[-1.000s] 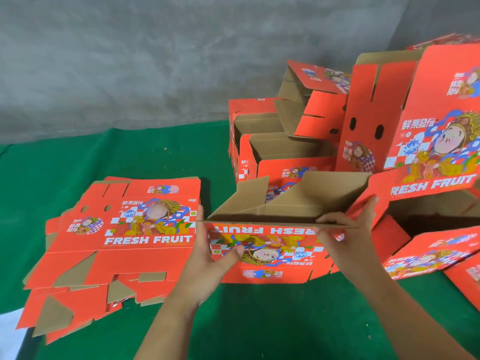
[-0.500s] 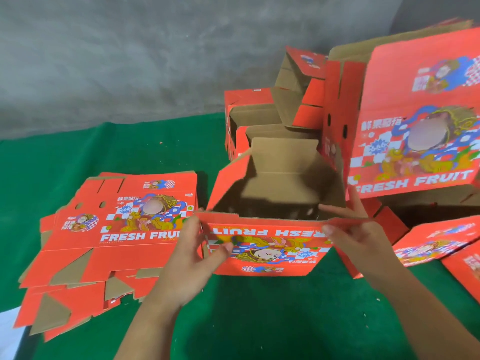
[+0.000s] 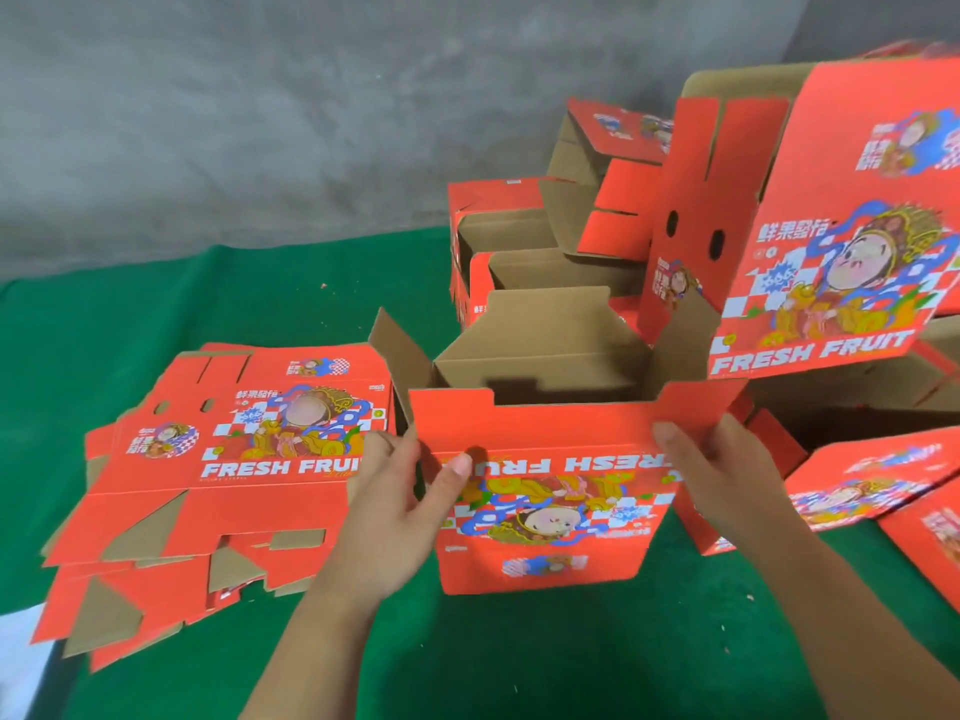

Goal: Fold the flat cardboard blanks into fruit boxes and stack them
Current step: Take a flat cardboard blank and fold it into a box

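Note:
A red fruit box (image 3: 550,511) stands upside down on the green cloth in front of me, opened into a rectangle with its brown flaps pointing up. My left hand (image 3: 400,511) grips its near left corner, thumb on the printed front. My right hand (image 3: 722,475) holds the near right corner, thumb on the front flap. A pile of flat red blanks (image 3: 208,475) lies to the left. Folded boxes (image 3: 524,252) are stacked behind.
A large folded box (image 3: 841,215) leans at the right, close behind the one I hold. More red boxes (image 3: 872,485) lie at the right edge. Green cloth (image 3: 519,657) covers the floor up to a grey concrete wall (image 3: 260,111).
The blank went from nearly flat to an open rectangular tube. Its near flap now stands upright, and both hands shifted to the near corners.

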{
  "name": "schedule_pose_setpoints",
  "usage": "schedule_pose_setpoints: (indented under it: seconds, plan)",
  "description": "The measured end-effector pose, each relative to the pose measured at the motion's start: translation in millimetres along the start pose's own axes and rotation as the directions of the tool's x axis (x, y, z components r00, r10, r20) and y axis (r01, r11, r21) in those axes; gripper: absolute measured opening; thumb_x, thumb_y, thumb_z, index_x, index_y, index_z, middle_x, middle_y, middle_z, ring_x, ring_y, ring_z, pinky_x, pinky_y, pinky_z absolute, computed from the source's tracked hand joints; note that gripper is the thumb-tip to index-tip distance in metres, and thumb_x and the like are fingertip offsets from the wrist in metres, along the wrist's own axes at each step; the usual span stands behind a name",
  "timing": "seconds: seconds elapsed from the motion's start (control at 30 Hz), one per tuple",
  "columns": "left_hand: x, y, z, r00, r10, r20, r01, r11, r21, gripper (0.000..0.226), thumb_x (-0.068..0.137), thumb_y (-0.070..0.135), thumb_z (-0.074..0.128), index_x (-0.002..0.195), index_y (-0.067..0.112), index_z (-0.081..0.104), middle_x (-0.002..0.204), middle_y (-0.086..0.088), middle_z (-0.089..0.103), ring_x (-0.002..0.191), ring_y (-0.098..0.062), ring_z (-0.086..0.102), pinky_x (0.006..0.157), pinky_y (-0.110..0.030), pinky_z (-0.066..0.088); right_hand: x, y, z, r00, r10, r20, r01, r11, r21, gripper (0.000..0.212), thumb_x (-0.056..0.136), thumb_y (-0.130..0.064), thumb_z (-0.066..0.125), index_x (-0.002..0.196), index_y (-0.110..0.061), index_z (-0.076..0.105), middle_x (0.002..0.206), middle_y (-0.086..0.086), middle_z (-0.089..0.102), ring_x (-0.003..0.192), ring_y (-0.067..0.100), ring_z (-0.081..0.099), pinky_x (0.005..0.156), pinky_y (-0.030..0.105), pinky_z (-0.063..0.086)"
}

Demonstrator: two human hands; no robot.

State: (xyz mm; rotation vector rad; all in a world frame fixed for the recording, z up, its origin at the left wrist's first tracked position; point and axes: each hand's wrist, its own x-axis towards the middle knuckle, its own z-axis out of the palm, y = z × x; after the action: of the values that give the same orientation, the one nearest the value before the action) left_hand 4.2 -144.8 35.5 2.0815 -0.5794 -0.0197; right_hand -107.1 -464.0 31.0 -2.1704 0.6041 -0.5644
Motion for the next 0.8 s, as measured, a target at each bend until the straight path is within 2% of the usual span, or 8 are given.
schedule_pose_setpoints:
  seconds: [0.17,0.23,0.3,0.37,0.43,0.6,0.7,0.8]
  plan:
    - [1.1,4.3,29.0,0.974,-0.063,-0.218,0.06,0.998,-0.018,0.031,0.104,0.054,0.033,0.079,0.053,0.051,0.086,0.013,0.043,0.091,-0.011,0.047,0.085,-0.046,0.045,-4.8,9.1,-6.1,0.999,-0.049,-0.014,0.049,0.998,-0.029,0.039,0.08,-0.077,0.045,0.071,-0.044,0.063,0.061,-0.017,0.065,0.059,0.0,0.059,0.061,0.031,0.039]
    - [4.4,1.4,32.8,0.962,-0.091,-0.256,0.099,0.995,0.019,0.038,0.104,0.055,0.032,0.072,0.043,0.049,0.081,0.002,0.044,0.085,-0.014,0.048,0.081,-0.047,0.047,-1.2,8.7,-0.1,0.997,-0.07,-0.043,0.069,0.997,-0.019,0.03,0.087,-0.072,0.04,0.077,-0.052,0.059,0.067,-0.01,0.06,0.068,0.013,0.057,0.067,0.034,0.037]
    - [8.4,-3.0,30.9,0.955,-0.121,-0.269,0.138,0.989,0.046,0.044,0.104,0.057,0.034,0.071,0.036,0.053,0.078,-0.004,0.051,0.08,-0.015,0.051,0.077,-0.045,0.048,6.6,9.8,4.9,0.997,-0.079,-0.018,0.077,0.992,-0.099,0.043,0.089,-0.073,0.035,0.088,-0.041,0.064,0.084,-0.004,0.057,0.083,0.026,0.058,0.074,0.037,0.038]
    - [11.9,-3.6,28.7,0.949,-0.153,-0.275,0.172,0.984,0.046,0.044,0.101,0.062,0.045,0.074,0.034,0.065,0.079,-0.004,0.059,0.079,-0.014,0.056,0.074,-0.042,0.048,14.7,11.8,7.6,0.997,-0.05,0.053,0.057,0.986,-0.154,0.056,0.087,-0.074,0.04,0.102,-0.028,0.068,0.091,0.0,0.055,0.087,0.026,0.058,0.077,0.04,0.043]
    - [11.1,1.4,30.5,0.939,-0.182,-0.292,0.19,0.982,-0.001,0.04,0.093,0.068,0.056,0.076,0.035,0.072,0.079,-0.002,0.062,0.075,-0.012,0.059,0.068,-0.039,0.047,15.2,15.4,5.1,0.994,-0.031,0.102,0.041,0.995,-0.095,0.044,0.087,-0.064,0.056,0.107,-0.027,0.068,0.093,0.0,0.053,0.084,0.017,0.058,0.077,0.04,0.046]
    - [-3.4,14.9,32.3,0.889,-0.171,-0.424,0.145,0.985,-0.093,0.045,0.087,0.08,0.051,0.099,0.043,0.073,0.069,0.004,0.065,0.06,-0.011,0.056,0.056,-0.035,0.045,9.0,21.7,-12.0,0.994,-0.109,0.029,0.107,0.992,0.07,0.047,0.098,-0.065,0.035,0.094,-0.031,0.067,0.099,-0.007,0.051,0.093,-0.001,0.053,0.081,0.024,0.038]
    - [-11.9,18.8,36.3,0.885,-0.138,-0.444,0.132,0.99,-0.045,0.039,0.09,0.078,0.048,0.08,0.044,0.064,0.065,0.008,0.06,0.057,-0.008,0.05,0.053,-0.034,0.039,8.7,20.1,-8.0,0.992,-0.113,-0.064,0.12,0.985,0.121,0.048,0.099,-0.06,0.037,0.09,-0.026,0.07,0.103,-0.005,0.051,0.106,0.012,0.051,0.095,0.019,0.035]
    - [-15.5,19.5,44.3,0.893,-0.169,-0.417,0.149,0.986,-0.08,0.036,0.094,0.071,0.046,0.093,0.041,0.064,0.081,0.013,0.066,0.072,-0.006,0.06,0.062,-0.035,0.047,4.3,20.8,2.3,0.997,-0.068,-0.039,0.071,0.992,0.105,0.059,0.09,-0.064,0.042,0.094,-0.016,0.077,0.118,0.007,0.051,0.121,0.023,0.043,0.107,0.03,0.03]
